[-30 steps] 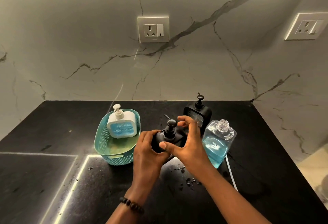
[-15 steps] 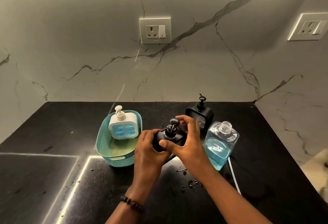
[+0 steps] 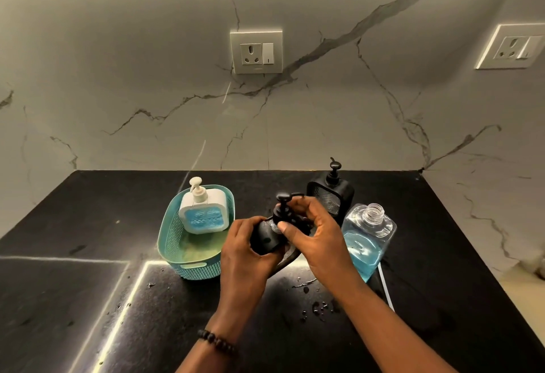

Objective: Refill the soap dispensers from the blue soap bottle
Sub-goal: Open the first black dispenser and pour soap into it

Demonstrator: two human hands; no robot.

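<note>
Your left hand (image 3: pixel 244 250) clamps black dispenser (image 3: pixel 265 237) body; right hand (image 3: pixel 312 234) pinches pump (image 3: pixel 283 207); likely wet, slippery, rigid; hold low on body.

teal basket (image 3: pixel 174 232), black countertop (image 3: pixel 73 299), two wall sockets (image 3: pixel 256 52), marble wall (image 3: pixel 118 62)

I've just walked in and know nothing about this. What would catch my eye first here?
Two hands meet mid-counter on a black dispenser: the left hand grips its body, the right hand pinches its pump. Right of them stands an uncapped clear bottle partly full of blue soap; to the left, a white dispenser sits in a teal basket.
</note>
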